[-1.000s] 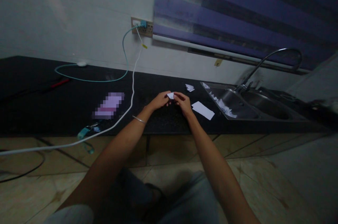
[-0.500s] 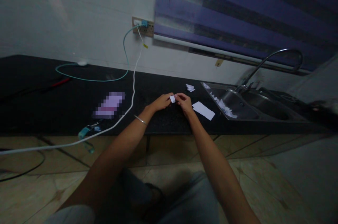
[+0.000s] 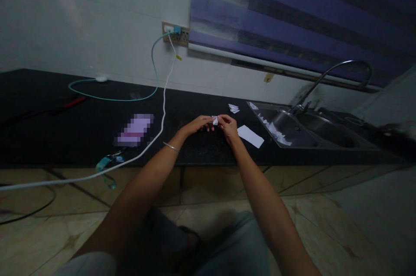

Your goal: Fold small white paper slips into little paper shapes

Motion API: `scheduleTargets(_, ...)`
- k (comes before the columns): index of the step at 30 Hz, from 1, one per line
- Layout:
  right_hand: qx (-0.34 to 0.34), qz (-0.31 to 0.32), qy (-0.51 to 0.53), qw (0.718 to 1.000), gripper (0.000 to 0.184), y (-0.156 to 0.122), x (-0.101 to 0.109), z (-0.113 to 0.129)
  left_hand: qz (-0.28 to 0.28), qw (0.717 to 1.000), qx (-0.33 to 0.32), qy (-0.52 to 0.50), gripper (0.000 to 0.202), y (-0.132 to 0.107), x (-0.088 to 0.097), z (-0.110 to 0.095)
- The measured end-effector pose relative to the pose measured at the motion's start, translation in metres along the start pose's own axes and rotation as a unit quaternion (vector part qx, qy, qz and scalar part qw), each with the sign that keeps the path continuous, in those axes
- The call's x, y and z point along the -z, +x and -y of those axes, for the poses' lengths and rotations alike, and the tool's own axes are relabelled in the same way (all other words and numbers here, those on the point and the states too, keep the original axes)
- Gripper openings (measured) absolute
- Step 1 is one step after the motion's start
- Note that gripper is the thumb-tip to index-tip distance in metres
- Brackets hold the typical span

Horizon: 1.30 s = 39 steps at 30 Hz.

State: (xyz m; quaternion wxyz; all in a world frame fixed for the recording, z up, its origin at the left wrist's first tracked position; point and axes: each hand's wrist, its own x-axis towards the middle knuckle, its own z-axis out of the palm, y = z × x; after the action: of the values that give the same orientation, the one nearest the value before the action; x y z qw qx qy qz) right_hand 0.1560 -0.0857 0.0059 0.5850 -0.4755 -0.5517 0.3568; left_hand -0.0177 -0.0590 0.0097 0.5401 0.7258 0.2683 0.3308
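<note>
Between my two hands is a small piece of white paper [image 3: 215, 121], held just above the dark countertop [image 3: 195, 152]. My left hand [image 3: 200, 124] pinches its left side, with a bracelet on that wrist. The fingers of my right hand [image 3: 227, 125] close on its right side. Fingers cover part of the paper, so its folds do not show clearly. A flat stack of white paper slips [image 3: 251, 136] lies right of my right hand. Behind it sits a small group of folded paper pieces [image 3: 233, 108].
More folded papers [image 3: 274, 131] line the left rim of the steel sink [image 3: 305, 133], under a curved faucet [image 3: 349, 63]. On the left lie a pixelated pinkish item [image 3: 134, 131] and a teal strap [image 3: 103, 163]. A white cable [image 3: 164, 107] crosses the counter from the wall socket [image 3: 177, 35].
The small paper has shifted slightly right and shows less of its flat face. My left fingers have extended towards it, and my right hand has moved a little.
</note>
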Motion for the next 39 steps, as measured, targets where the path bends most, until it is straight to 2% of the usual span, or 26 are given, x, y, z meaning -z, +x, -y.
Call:
scheduleTargets(6,0.004,-0.007,0.016,1.0,0.039,0.0,-0.001,-0.003,0.005,0.997,-0.027,0.069,0.047,-0.001,-0.002,-0.002)
scheduleTargets(13,-0.004,0.043,-0.004,0.999,0.039,-0.004,-0.003,0.004,0.004,0.995,-0.047,0.087,0.056,-0.001,-0.002,-0.004)
scheduleTargets(18,0.007,0.018,-0.003,1.0,0.036,-0.003,-0.002,0.002,-0.005,0.994,-0.046,0.097,0.056,-0.001,-0.002,0.001)
scheduleTargets(24,0.006,-0.02,0.029,0.999,0.036,-0.003,0.0,0.0,0.01,0.994,-0.04,0.099,0.055,0.001,-0.001,0.005)
scheduleTargets(32,-0.029,-0.009,0.027,0.999,0.042,-0.003,-0.002,0.003,-0.004,0.989,-0.055,0.14,0.056,-0.002,-0.001,0.003)
scheduleTargets(39,-0.022,0.008,0.015,1.0,0.047,-0.006,-0.002,0.007,-0.033,0.985,-0.06,0.157,0.059,-0.006,-0.003,-0.006)
